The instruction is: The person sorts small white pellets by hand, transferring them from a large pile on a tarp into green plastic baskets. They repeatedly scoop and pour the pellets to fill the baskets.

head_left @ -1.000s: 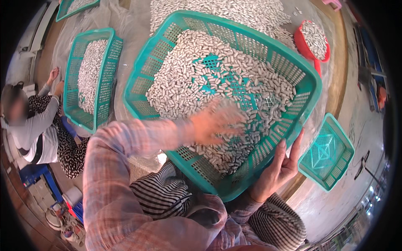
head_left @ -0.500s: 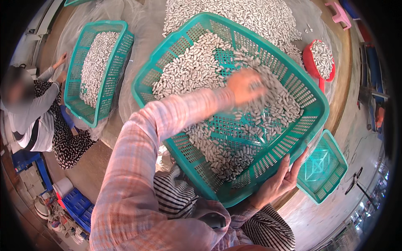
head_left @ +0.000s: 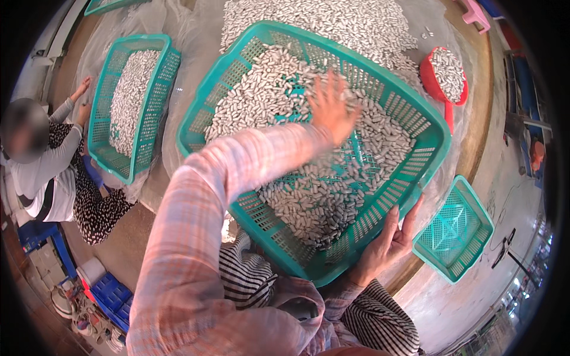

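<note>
Nearest the camera, the right hand (head_left: 389, 246) is pressed against the outside of the near right wall of the large teal basket (head_left: 409, 110), fingers spread flat and pointing up along the plastic, clamped on nothing but the rim edge. The left arm, in a pink checked sleeve (head_left: 225, 190), is stretched forward over the basket, and the left hand (head_left: 332, 107) is held open with fingers splayed, palm down on the white cocoons (head_left: 297, 202) inside; whether any are gripped cannot be told, since the hand is slightly blurred. The basket is tilted and rested on the person's lap, and the cocoons are spread over most of its latticed floor, with bare teal patches seen near the middle. Just right of it, a small teal basket (head_left: 454, 228) is seen with nothing in it. Farther off at the right, a red scoop (head_left: 442, 74) is filled with cocoons. At the left, a long teal basket (head_left: 127, 110) is loaded with more, and another person's hands (head_left: 80, 98) are placed at its far edge. Beyond everything, a heap of loose cocoons (head_left: 320, 18) is laid on clear plastic sheeting (head_left: 190, 35).
</note>
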`<state>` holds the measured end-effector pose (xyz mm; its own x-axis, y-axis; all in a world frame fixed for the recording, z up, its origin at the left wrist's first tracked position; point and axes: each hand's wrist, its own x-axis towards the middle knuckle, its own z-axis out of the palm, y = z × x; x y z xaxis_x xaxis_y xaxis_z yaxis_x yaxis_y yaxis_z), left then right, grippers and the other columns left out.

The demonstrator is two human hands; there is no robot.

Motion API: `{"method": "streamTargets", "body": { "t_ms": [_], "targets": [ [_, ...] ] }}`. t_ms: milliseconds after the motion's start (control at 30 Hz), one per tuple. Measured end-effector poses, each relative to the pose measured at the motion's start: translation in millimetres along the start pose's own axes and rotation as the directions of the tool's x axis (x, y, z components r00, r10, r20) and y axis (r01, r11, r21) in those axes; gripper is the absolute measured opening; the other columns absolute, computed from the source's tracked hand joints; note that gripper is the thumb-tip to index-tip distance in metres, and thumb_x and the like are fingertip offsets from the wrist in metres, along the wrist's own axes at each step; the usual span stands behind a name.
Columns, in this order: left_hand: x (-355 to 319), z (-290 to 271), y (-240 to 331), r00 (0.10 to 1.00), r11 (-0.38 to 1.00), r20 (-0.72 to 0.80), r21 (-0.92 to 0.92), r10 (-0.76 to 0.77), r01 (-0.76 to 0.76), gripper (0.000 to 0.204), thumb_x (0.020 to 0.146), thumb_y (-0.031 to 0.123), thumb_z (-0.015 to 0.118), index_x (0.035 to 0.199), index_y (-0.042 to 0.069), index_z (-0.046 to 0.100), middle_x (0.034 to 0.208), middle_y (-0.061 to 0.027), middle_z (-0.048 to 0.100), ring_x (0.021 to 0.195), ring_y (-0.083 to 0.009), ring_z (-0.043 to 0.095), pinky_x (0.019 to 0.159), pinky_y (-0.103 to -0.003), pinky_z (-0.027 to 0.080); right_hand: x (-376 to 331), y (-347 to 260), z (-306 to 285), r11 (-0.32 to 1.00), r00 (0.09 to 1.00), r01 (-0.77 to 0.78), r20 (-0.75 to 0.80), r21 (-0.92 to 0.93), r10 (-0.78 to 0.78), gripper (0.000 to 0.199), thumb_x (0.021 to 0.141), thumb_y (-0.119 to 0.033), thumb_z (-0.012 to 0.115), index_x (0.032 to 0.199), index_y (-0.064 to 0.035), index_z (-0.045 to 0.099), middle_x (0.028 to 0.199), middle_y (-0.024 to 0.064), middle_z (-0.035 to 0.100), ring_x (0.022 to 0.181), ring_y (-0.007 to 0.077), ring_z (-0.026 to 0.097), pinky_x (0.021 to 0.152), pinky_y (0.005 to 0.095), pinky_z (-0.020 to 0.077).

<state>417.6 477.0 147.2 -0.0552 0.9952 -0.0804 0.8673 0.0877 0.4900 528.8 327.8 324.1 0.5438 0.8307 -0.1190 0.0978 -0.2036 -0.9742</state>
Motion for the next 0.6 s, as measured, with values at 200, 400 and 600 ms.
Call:
{"method": "streamTargets", "body": {
  "t_ms": [200, 400, 600],
  "targets": [
    [-133, -33, 22, 0.483, 0.542, 0.318, -0.127, 0.816, -0.831, 0.07, 0.087, 0.049, 0.052, 0.148, 0.023, 0.028, 0.158, -0.0066, 0.011, 0.145, -0.0329, 0.007, 0.111, -0.064, 0.005, 5, -1, -12, 1.0, 1.0, -0.024, -0.017, 0.009, 0.025, 0.051, 0.094, -0.005, 0.053, 0.142, 0.0004, 0.037, 0.093, 0.0042, 0.063, 0.062, 0.0003, 0.045, 0.055, 0.0155, 0.0341],
    [-9, -30, -110, 0.821, 0.798, 0.135, 0.191, 0.555, -0.571, 0.061, 0.082, 0.051, 0.058, 0.137, 0.028, 0.044, 0.15, -0.0038, 0.028, 0.138, -0.033, 0.021, 0.107, -0.059, 0.015, 24, 43, -15, 0.992, 0.997, -0.051, -0.044, 0.111, 0.056, 0.051, 0.094, -0.004, 0.053, 0.142, 0.0001, 0.036, 0.09, 0.0022, 0.063, 0.057, -0.0005, 0.042, 0.05, 0.0148, 0.0307],
    [20, 21, -15, 0.893, 0.906, -0.296, -0.151, 0.339, -0.395, 0.043, 0.08, 0.043, 0.063, 0.109, 0.012, 0.058, 0.123, -0.0118, 0.049, 0.113, -0.0334, 0.041, 0.088, -0.051, 0.032, 19, 39, -9, 0.996, 0.998, -0.058, 0.033, 0.073, 0.055, 0.053, 0.094, -0.003, 0.053, 0.143, -0.0013, 0.035, 0.094, 0.0019, 0.063, 0.062, 0.0003, 0.042, 0.054, 0.0151, 0.0325]
  ]
}}
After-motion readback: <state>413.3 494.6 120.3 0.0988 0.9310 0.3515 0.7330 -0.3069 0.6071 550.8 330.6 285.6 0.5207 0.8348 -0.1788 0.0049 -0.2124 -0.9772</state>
